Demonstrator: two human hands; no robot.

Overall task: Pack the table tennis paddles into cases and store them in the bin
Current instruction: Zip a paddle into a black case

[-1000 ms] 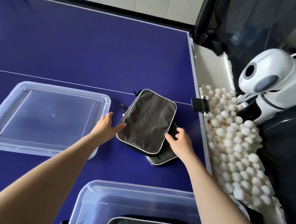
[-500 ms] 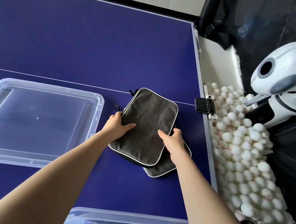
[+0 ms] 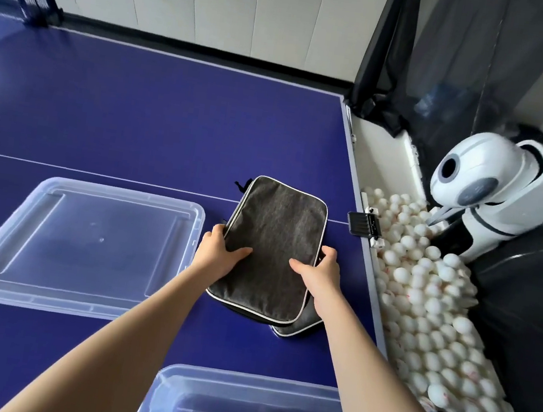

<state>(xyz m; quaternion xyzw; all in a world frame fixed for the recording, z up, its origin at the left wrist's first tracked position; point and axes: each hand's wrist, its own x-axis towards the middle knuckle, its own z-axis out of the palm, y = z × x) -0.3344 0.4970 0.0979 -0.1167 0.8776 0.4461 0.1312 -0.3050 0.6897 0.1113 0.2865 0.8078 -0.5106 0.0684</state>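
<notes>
My left hand [image 3: 219, 254] and right hand [image 3: 318, 271] grip the long edges of the dark grey zipped fabric paddle case [image 3: 273, 246], stacked on a second case [image 3: 299, 325] on the blue bench [image 3: 135, 125], its long axis pointing away from me and the clear plastic bin [image 3: 237, 405] directly behind my wrists.

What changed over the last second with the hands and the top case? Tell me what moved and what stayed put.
Both hands closed in on the top case: the left hand went from resting open at its left edge to gripping that edge, and the right hand came in to grip its right edge. The lower case, the lid and the bin stayed where they were on the table.
</notes>
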